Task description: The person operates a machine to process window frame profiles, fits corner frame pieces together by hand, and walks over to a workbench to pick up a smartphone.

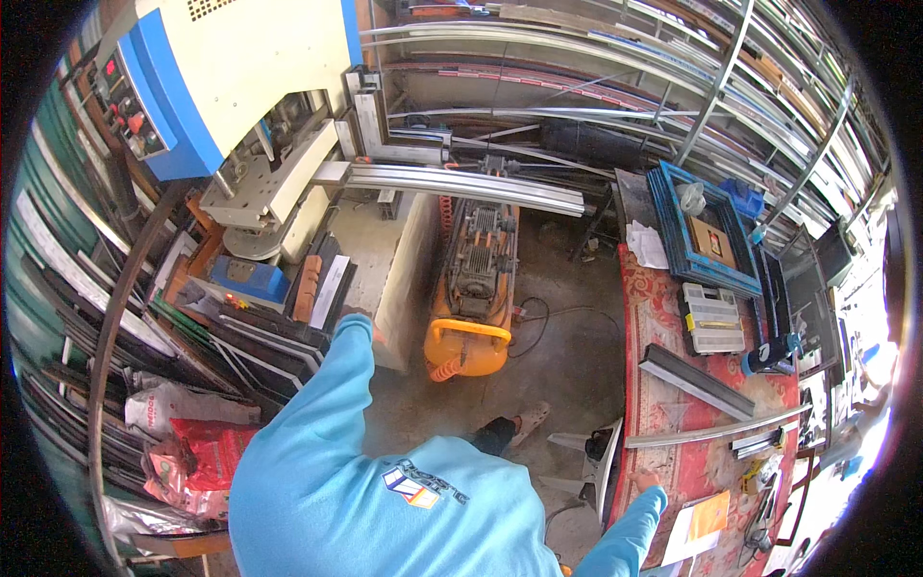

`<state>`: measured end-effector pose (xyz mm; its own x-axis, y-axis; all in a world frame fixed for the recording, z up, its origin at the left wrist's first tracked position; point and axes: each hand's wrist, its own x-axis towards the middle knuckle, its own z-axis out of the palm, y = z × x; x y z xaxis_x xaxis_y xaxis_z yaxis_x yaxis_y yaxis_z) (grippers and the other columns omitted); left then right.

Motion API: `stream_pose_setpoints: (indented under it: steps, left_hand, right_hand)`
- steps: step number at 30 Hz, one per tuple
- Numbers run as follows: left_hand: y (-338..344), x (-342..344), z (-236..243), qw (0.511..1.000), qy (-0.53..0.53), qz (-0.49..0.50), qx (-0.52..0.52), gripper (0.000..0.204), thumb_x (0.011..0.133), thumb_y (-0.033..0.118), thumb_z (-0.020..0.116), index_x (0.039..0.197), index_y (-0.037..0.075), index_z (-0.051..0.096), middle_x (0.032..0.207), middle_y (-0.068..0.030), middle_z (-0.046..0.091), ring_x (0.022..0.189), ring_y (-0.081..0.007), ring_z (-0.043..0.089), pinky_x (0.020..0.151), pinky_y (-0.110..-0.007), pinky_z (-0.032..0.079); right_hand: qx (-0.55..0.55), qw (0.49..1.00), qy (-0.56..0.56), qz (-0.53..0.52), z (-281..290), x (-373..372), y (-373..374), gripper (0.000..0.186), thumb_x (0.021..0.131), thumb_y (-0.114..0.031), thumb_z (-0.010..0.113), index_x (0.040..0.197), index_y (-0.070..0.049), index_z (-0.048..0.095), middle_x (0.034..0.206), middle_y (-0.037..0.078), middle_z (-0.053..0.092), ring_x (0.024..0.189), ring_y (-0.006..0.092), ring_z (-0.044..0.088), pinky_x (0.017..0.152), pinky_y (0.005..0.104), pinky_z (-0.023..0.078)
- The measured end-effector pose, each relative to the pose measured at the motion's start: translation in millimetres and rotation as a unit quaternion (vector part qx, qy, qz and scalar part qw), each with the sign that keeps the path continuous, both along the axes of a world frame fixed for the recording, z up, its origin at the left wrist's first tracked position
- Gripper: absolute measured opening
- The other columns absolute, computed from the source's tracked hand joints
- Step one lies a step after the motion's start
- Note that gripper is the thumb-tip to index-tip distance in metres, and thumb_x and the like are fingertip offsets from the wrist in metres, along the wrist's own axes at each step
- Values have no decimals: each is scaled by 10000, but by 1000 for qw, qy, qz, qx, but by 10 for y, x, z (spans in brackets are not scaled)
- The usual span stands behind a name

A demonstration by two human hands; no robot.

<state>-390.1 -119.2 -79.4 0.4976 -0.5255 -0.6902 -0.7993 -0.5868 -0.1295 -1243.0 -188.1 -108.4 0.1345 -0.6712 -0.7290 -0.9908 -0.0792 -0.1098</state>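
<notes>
My left hand (pixel 373 333) is mostly hidden behind its blue sleeve, at the edge of the pale machine base (pixel 395 280) and near a white-and-dark profile piece (pixel 329 288); its fingers cannot be made out. My right hand (pixel 645 480) rests on the red patterned cloth (pixel 673 471) covering the bench at right, fingers loosely apart with nothing seen in them. Just above it lies a long pale curved strip (pixel 716 425), below a dark channel profile (pixel 694 380). Papers with an orange panel (pixel 708 519) lie beside my right forearm.
A cream-and-blue machine (pixel 240 67) stands upper left, with an aluminium bar (pixel 466 187) jutting from it. An orange compressor (pixel 467 337) sits on the floor ahead. Racks of long profiles (pixel 577 58) line back and sides. Bags (pixel 202 452) lie lower left; blue frames (pixel 702 269) top the bench.
</notes>
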Motion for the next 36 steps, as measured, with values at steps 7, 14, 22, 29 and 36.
stream_pose_setpoints:
  steps: [7, 14, 22, 29, 36]
  left_hand:
    - [102, -106, 322, 1000, -9, 11, 13, 709, 692, 590, 574, 1238, 145, 493, 1324, -94, 415, 1206, -311, 400, 1006, -433, 314]
    - [43, -132, 327, 1000, -4, 11, 12, 704, 695, 583, 576, 1230, 131, 499, 1315, -98, 424, 1195, -315, 412, 1001, -433, 321]
    - [60, -132, 320, 1000, 1, 21, 7, 698, 700, 573, 578, 1219, 112, 508, 1303, -104, 437, 1181, -320, 428, 994, -433, 332]
    - [15, -150, 311, 1000, 6, 21, 4, 694, 703, 566, 579, 1211, 98, 514, 1294, -108, 446, 1170, -324, 440, 989, -433, 339]
    - [130, -77, 225, 1000, -21, 22, 2, 712, 697, 580, 574, 1217, 97, 508, 1300, -112, 437, 1177, -319, 434, 996, -428, 336]
  right_hand:
    - [-32, 974, -45, -218, 197, 298, -5, 571, 757, -432, 588, 1217, -103, 509, 1346, 175, 358, 1293, 309, 248, 1091, 340, 126]
    - [-24, 956, -82, -280, 351, 353, 56, 714, 722, -415, 622, 1246, 28, 427, 1367, 170, 327, 1326, 268, 169, 1088, 311, 121]
    - [-58, 996, -52, -39, 233, 234, 25, 766, 699, -459, 621, 1226, 63, 430, 1270, 250, 419, 1214, 328, 382, 1016, 324, 297]
    - [-15, 976, -62, -206, 82, 108, 54, 668, 741, -450, 582, 1251, -40, 448, 1370, 154, 328, 1325, 295, 161, 1090, 342, 111]
    - [20, 990, -44, -132, 685, 605, -1, 688, 736, -450, 597, 1261, -36, 436, 1371, 156, 326, 1327, 287, 159, 1090, 326, 110]
